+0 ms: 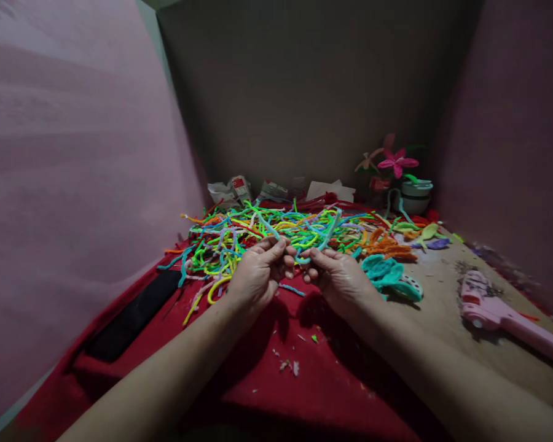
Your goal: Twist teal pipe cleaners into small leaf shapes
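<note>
Both of my hands meet at the middle of the view, just in front of a big heap of coloured pipe cleaners (pixel 267 236). My left hand (pixel 258 273) pinches one end of a teal pipe cleaner (pixel 302 260) with its fingers closed. My right hand (pixel 338 276) pinches the other end, fingers pressed together. The teal piece is bent into a short loop between the two hands, and its ends rise into the heap. A red cloth (pixel 276 368) lies under my forearms.
Teal pipe-cleaner petals (pixel 387 273) and orange ones (pixel 387 245) lie right of my hands. A pink glue gun (pixel 498 310) rests at the right on a bare wooden surface. A pink pipe-cleaner flower (pixel 397 162) stands in a pot at the back. A black flat object (pixel 136 313) lies left.
</note>
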{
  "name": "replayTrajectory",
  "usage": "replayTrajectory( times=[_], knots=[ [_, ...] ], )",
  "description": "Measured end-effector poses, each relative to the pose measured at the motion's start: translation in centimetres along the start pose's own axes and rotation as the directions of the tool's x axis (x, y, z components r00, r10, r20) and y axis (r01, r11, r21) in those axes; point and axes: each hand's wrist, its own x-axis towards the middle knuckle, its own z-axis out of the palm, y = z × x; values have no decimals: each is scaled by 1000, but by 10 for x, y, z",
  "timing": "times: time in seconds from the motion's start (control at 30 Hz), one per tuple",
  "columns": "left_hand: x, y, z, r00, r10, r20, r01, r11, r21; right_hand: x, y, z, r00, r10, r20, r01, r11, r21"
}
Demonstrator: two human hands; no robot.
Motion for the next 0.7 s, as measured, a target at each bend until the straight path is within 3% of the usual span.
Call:
replayTrajectory(
  times=[0.13, 0.47, 0.53, 0.6, 0.7],
  knots=[
    [8, 6, -2, 998, -15, 55, 9, 994, 107, -6, 3, 3, 999, 28, 20, -22, 963, -268],
    [12, -6, -6, 977, -104, 184, 35, 940, 341, -9, 2, 2, 989, 68, 130, 28, 783, -622],
    [14, -7, -9, 986, -83, 146, 29, 942, 335, -11, 3, 3, 985, 110, 135, -21, 847, -531],
    [15, -7, -12, 990, -70, 119, 35, 962, 272, -12, 2, 4, 961, 208, 180, -144, 937, -317],
    [16, -8, -14, 987, -88, 134, 65, 984, 165, -13, 3, 3, 895, 341, 288, -347, 937, -31]
  ],
)
